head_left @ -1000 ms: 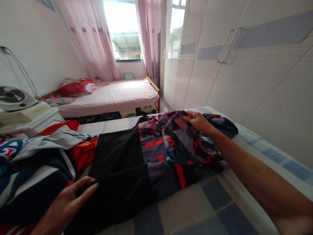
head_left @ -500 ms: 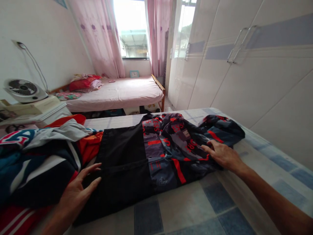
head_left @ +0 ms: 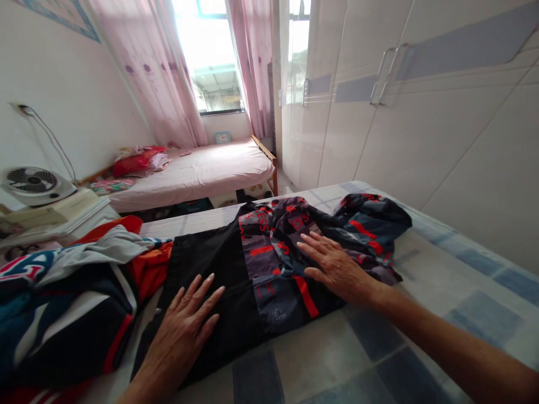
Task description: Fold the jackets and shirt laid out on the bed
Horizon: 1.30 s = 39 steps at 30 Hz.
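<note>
L hand is palm down on the black part of the jacket, fingers straight + slightly spread, thumb out. R hand also flat, fingers extended, thumb apart, over the gray/red printed part; palm contact partly hidden, can't tell. Jacket lies across the near bed w/ blue/white checked cover, black end to the L, printed end to the R; far R bit is bunched up (hood or sleeve, can't tell). Clothes pile just L of jacket: navy, gray, orange + red pcs. Bkgd: fan on L, pink bed under window, white wardrobe along R side.
</note>
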{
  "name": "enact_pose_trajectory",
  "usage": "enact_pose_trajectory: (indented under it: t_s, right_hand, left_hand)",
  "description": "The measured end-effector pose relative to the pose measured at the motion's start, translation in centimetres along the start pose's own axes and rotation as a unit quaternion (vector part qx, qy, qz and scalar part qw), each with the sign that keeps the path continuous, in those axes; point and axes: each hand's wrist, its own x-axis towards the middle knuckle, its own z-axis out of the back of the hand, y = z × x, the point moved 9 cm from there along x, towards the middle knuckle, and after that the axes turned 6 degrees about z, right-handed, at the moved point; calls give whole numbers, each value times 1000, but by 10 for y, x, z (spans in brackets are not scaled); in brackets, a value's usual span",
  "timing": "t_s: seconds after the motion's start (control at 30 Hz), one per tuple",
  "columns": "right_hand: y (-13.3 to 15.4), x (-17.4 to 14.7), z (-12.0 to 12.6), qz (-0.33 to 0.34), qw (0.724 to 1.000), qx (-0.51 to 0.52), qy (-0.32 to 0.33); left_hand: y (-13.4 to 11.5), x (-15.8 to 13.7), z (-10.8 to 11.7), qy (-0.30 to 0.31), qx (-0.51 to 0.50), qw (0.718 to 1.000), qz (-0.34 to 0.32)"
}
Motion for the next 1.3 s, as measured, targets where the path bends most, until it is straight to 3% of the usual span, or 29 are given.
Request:
enact_pose_trajectory:
  t_s: [0.1, 0.2, 0.37, 0.5, 0.57, 0.67, 0.8, 0.93, 1.1, 1.2, 1.3]
  right_hand:
    - [-32, -8, -37, -40, 999, -4, 35]
    - [-58, -16, -48, -73, 997, -10, 17]
    - [-58, -18, -43, -88, 996, -9, 7]
    - [-56, -17, -43, -89, 996, 3, 0]
    - [-57, -18, -44, -89, 996, 8, -4]
    - [-59, -18, -45, -91, 996, 14, -4]
    - [-58, -18, -42, -96, 995, 27, 7]
    - [-56, -18, -37, -102, 994, 36, 6]
    - [-56, -19, -37, -104, 994, 34, -1]
    - [-57, -19, -39, -103, 994, 31, 2]
    - [-56, -19, -38, -97, 995, 35, 1]
  left_hand:
    - [36, -9, -37, 60, 12, 995, 80]
    - [59, -19, -49, 72, 17, 988, 132]
    - [66, -14, -41, 87, 13, 986, 143]
    - [60, 31, -9, 39, -28, 988, 147]
    - [43, 69, 10, 9, -96, 986, 134]
    - [-4, 135, 21, 38, -211, 973, 83]
    - [-65, 219, 22, 42, -228, 970, 69]
    - [-111, 279, 7, 63, -201, 973, 98]
    - [-147, 313, -11, 66, -140, 976, 156]
    - [-161, 317, -20, 86, -127, 978, 140]
    - [-159, 313, -21, 114, -127, 978, 116]
